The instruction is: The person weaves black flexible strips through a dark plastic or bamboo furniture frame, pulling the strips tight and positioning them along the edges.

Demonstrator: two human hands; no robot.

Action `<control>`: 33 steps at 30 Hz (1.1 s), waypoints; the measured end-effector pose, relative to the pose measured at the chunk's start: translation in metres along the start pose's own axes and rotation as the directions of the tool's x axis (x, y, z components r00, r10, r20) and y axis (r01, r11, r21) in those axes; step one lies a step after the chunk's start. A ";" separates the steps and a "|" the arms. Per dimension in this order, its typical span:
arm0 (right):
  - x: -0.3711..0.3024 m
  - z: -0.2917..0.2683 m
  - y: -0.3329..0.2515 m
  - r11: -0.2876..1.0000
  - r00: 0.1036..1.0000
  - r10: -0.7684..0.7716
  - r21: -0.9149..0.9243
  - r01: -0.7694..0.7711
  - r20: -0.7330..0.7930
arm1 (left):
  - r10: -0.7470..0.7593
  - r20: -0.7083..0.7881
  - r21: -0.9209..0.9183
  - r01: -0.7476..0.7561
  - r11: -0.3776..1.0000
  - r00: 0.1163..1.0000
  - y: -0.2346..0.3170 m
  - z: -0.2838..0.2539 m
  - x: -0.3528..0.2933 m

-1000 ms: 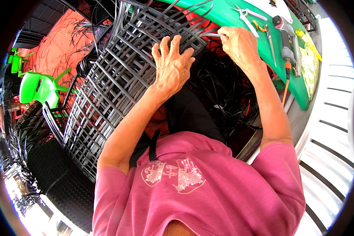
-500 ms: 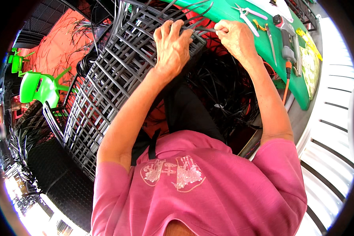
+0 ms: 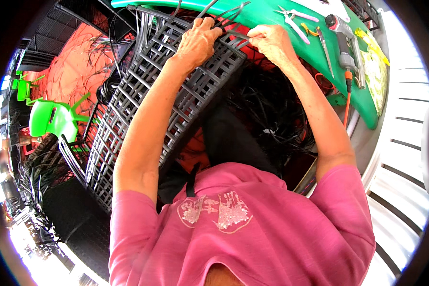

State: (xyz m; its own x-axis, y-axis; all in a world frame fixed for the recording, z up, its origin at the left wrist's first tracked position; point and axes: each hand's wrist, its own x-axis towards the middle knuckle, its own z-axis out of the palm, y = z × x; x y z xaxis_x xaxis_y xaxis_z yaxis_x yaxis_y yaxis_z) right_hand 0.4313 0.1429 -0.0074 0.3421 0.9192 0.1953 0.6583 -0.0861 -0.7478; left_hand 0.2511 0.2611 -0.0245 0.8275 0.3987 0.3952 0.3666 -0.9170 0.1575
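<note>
Two bare hands work at the far right corner of a dark lattice (image 3: 207, 78), a crate-like body of grey and black strips crossing one another, which stands tilted ahead of the person, mostly to the left. The left hand (image 3: 199, 42) lies across its far edge with the fingers bent down onto the strips; I cannot tell whether they pinch one. The right hand (image 3: 271, 42), beyond the lattice's right edge, has thumb and forefinger pinched on a grey strip (image 3: 238, 35) that runs left to the far corner, between the two hands. Several loose strip ends curve up close to that corner.

To the far right, a green surface (image 3: 362, 102) carries snips (image 3: 298, 31) with pale handles lying open, scissors (image 3: 323, 45) with yellow-orange handles, and a grey power tool (image 3: 343, 45), its orange cord (image 3: 346, 107) hanging toward the near side. A tangle of black strips (image 3: 271, 105) lies below the right hand. On the left, a bright green chair (image 3: 55, 119) stands near a red floor (image 3: 71, 71) strewn with dark strips.
</note>
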 end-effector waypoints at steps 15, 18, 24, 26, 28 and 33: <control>0.012 0.046 -0.003 0.961 0.966 -0.214 -0.206 0.182 -0.146 | -0.515 -0.224 -0.009 0.527 0.850 0.827 0.047 0.028 -0.025; 0.007 0.048 -0.006 0.946 0.977 -0.188 -0.286 0.153 -0.099 | -0.603 -0.187 -0.043 0.607 0.793 0.775 0.049 0.027 -0.020; 0.008 0.036 -0.011 0.939 0.989 -0.145 -0.317 0.133 -0.016 | -0.779 -0.060 -0.088 0.774 0.627 0.624 0.043 0.028 0.002; 0.010 0.036 -0.012 0.943 0.991 -0.137 -0.307 0.128 -0.007 | -0.802 -0.038 -0.071 0.799 0.597 0.596 0.040 0.028 0.005; 0.011 0.036 -0.012 0.942 0.990 -0.138 -0.312 0.121 -0.032 | -0.799 -0.035 -0.079 0.795 0.601 0.600 0.042 0.026 0.003; 0.018 0.032 -0.017 0.930 0.996 -0.078 -0.357 0.090 0.047 | -0.805 -0.002 -0.123 0.799 0.589 0.593 0.042 0.019 0.003</control>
State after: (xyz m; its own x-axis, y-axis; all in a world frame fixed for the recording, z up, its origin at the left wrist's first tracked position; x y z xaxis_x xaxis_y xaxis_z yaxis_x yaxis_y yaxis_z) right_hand 0.4050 0.1735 -0.0108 0.2576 0.9403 0.2225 0.8820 -0.1347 -0.4517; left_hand 0.2769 0.2241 -0.0340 0.1953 0.9746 0.1093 0.8246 -0.2235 0.5197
